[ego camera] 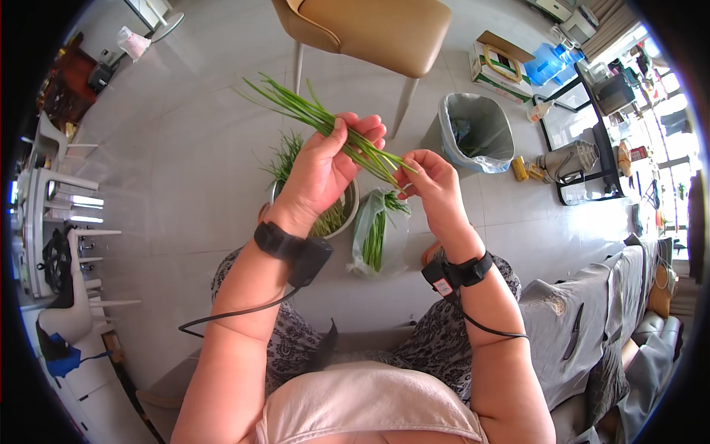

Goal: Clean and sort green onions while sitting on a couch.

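Note:
My left hand [333, 155] holds a small bunch of long green Chinese chives [299, 112], the thumb pressed across the stalks. The leafy tips point to the upper left. At the lower right end of the bunch, the fingertips of my right hand [427, 175] pinch the pale stalk ends. Below my left wrist stands a round basin [353, 213] with more chives [285, 158] in it, partly hidden by my forearm. A clear plastic bag [363, 244] with another bundle of chives [375, 238] lies on the floor between my feet.
A lined trash bin [477, 133] stands to the right of my hands. Straight ahead is a tan chair [371, 33]. Farther right are an open carton [499, 69], blue water bottles [549, 64] and a metal can [571, 158]. A cloth-covered sofa [577, 316] extends along my right side.

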Action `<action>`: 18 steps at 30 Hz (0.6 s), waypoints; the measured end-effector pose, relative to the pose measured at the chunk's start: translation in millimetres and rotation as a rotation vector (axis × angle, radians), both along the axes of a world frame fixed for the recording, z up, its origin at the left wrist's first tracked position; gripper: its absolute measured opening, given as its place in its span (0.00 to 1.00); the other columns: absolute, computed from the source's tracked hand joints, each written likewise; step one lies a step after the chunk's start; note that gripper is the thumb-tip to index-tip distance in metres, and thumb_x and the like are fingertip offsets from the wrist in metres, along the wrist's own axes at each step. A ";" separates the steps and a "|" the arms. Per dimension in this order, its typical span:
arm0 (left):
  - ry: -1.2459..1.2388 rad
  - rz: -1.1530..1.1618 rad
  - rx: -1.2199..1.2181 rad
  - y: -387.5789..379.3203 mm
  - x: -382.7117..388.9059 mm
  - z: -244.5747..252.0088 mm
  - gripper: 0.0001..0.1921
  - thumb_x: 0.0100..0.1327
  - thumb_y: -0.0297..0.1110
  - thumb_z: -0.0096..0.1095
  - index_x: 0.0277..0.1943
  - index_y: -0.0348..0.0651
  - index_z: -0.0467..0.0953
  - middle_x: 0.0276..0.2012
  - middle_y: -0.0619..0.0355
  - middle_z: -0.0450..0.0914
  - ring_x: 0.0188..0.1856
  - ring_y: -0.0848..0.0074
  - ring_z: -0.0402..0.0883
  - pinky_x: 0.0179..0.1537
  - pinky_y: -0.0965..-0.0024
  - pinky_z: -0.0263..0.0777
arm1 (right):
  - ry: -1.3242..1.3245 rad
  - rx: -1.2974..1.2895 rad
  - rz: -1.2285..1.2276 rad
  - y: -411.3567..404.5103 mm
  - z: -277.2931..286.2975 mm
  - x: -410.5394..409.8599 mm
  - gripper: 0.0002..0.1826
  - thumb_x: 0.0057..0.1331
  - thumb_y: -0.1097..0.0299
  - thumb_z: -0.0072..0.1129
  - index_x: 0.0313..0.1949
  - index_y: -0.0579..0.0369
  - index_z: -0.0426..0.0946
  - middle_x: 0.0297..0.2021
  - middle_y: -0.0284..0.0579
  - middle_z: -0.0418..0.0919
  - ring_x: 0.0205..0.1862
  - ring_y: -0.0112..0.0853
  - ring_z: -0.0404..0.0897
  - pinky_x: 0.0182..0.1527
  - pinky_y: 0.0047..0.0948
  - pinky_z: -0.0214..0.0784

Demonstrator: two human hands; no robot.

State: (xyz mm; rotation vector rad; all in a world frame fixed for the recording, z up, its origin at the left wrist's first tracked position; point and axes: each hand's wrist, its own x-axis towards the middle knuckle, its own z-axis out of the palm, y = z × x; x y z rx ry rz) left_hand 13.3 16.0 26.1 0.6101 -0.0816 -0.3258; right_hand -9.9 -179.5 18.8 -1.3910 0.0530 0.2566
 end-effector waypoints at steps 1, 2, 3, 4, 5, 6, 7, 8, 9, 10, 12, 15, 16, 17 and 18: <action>-0.018 0.021 -0.033 3.7 1.8 -0.1 0.09 0.73 0.34 0.47 0.50 0.41 0.71 0.54 0.51 0.77 0.59 0.64 0.75 0.66 0.55 0.64 | -0.019 0.002 -0.031 -1.3 0.6 0.6 0.09 0.70 0.67 0.53 0.40 0.62 0.74 0.29 0.40 0.79 0.31 0.24 0.78 0.33 0.22 0.73; -0.035 0.042 -0.065 8.0 3.9 -0.3 0.09 0.73 0.34 0.47 0.50 0.40 0.71 0.54 0.51 0.77 0.60 0.64 0.74 0.67 0.53 0.63 | -0.023 0.004 -0.031 -2.8 0.6 1.9 0.09 0.70 0.67 0.53 0.40 0.62 0.74 0.29 0.40 0.79 0.31 0.24 0.78 0.33 0.22 0.73; -0.038 0.040 -0.065 13.1 7.1 -1.2 0.09 0.73 0.34 0.47 0.50 0.40 0.71 0.54 0.51 0.77 0.60 0.64 0.74 0.67 0.53 0.63 | -0.013 0.001 -0.059 -5.0 0.2 2.6 0.09 0.69 0.67 0.53 0.39 0.62 0.74 0.29 0.40 0.79 0.31 0.25 0.78 0.33 0.23 0.73; -0.082 0.064 -0.089 19.6 11.3 -2.3 0.10 0.73 0.33 0.47 0.50 0.40 0.71 0.54 0.51 0.77 0.60 0.64 0.74 0.68 0.52 0.62 | -0.002 -0.002 -0.089 -7.6 0.5 3.4 0.10 0.69 0.66 0.53 0.39 0.61 0.74 0.29 0.40 0.79 0.31 0.25 0.78 0.34 0.24 0.73; -0.124 0.086 -0.113 26.0 15.1 -2.3 0.10 0.73 0.33 0.48 0.50 0.40 0.71 0.54 0.51 0.77 0.60 0.64 0.74 0.68 0.51 0.61 | -0.005 -0.001 -0.093 -10.9 1.6 4.5 0.10 0.69 0.66 0.53 0.39 0.61 0.74 0.29 0.40 0.79 0.31 0.25 0.78 0.34 0.24 0.73; -0.128 0.101 -0.134 30.4 17.8 -0.1 0.09 0.73 0.33 0.48 0.50 0.40 0.72 0.54 0.51 0.77 0.60 0.64 0.74 0.68 0.51 0.60 | 0.004 0.032 -0.116 -16.1 1.3 5.2 0.09 0.69 0.66 0.54 0.38 0.60 0.74 0.29 0.40 0.79 0.31 0.25 0.78 0.34 0.24 0.73; -0.128 0.094 -0.134 37.1 20.5 0.9 0.09 0.73 0.33 0.48 0.50 0.40 0.72 0.54 0.51 0.77 0.60 0.64 0.74 0.68 0.51 0.60 | 0.012 0.067 -0.139 -20.4 1.5 5.6 0.09 0.68 0.65 0.54 0.38 0.59 0.74 0.29 0.40 0.79 0.30 0.26 0.77 0.34 0.24 0.72; -0.127 0.156 -0.153 44.4 23.5 1.5 0.09 0.73 0.32 0.48 0.49 0.40 0.72 0.55 0.51 0.77 0.60 0.64 0.74 0.69 0.51 0.60 | 0.020 0.073 -0.160 -24.8 1.3 5.5 0.08 0.68 0.65 0.54 0.38 0.58 0.74 0.29 0.39 0.78 0.30 0.25 0.77 0.33 0.24 0.72; -0.130 0.215 -0.173 52.2 27.7 3.3 0.09 0.73 0.32 0.47 0.48 0.40 0.72 0.55 0.51 0.77 0.60 0.64 0.74 0.69 0.50 0.59 | 0.013 0.075 -0.170 -29.2 1.1 5.3 0.08 0.68 0.65 0.54 0.38 0.58 0.74 0.29 0.39 0.78 0.30 0.25 0.77 0.33 0.24 0.72; -0.141 0.264 -0.180 61.4 29.9 6.1 0.08 0.73 0.32 0.47 0.48 0.40 0.72 0.55 0.50 0.77 0.60 0.65 0.74 0.69 0.50 0.59 | 0.014 0.087 -0.208 -33.2 0.9 5.5 0.08 0.68 0.65 0.54 0.38 0.57 0.74 0.29 0.39 0.78 0.30 0.24 0.77 0.33 0.23 0.72; -0.187 0.410 -0.142 79.9 33.0 9.3 0.08 0.72 0.32 0.48 0.48 0.40 0.71 0.53 0.51 0.77 0.60 0.64 0.74 0.69 0.51 0.60 | 0.004 0.101 -0.258 -38.5 0.4 7.1 0.08 0.68 0.65 0.54 0.39 0.57 0.74 0.30 0.38 0.78 0.30 0.23 0.76 0.33 0.23 0.72; -0.214 0.621 -0.037 99.3 33.0 14.8 0.09 0.72 0.33 0.49 0.48 0.39 0.71 0.52 0.52 0.78 0.58 0.64 0.75 0.68 0.53 0.62 | -0.010 0.162 -0.336 -39.5 0.3 8.0 0.08 0.69 0.65 0.54 0.40 0.56 0.74 0.31 0.37 0.77 0.29 0.22 0.75 0.32 0.23 0.71; -0.217 0.745 0.024 100.9 32.4 14.9 0.09 0.72 0.35 0.49 0.48 0.39 0.71 0.51 0.52 0.78 0.57 0.65 0.76 0.66 0.55 0.65 | -0.017 0.174 -0.359 -39.4 0.5 9.0 0.08 0.69 0.65 0.53 0.40 0.56 0.74 0.31 0.36 0.77 0.29 0.21 0.75 0.32 0.22 0.71; -0.217 0.744 0.023 99.2 31.4 13.4 0.09 0.72 0.35 0.49 0.48 0.39 0.71 0.51 0.52 0.78 0.57 0.65 0.76 0.66 0.55 0.65 | -0.024 0.186 -0.380 -39.0 0.9 9.6 0.08 0.70 0.65 0.53 0.40 0.56 0.73 0.32 0.36 0.77 0.29 0.21 0.75 0.32 0.22 0.71; -0.235 0.646 0.175 94.3 28.1 13.5 0.11 0.72 0.37 0.49 0.49 0.39 0.71 0.51 0.52 0.78 0.55 0.66 0.77 0.63 0.58 0.67 | -0.021 0.187 -0.375 -37.0 -0.2 9.2 0.08 0.70 0.65 0.53 0.40 0.56 0.73 0.32 0.36 0.77 0.29 0.21 0.75 0.32 0.22 0.71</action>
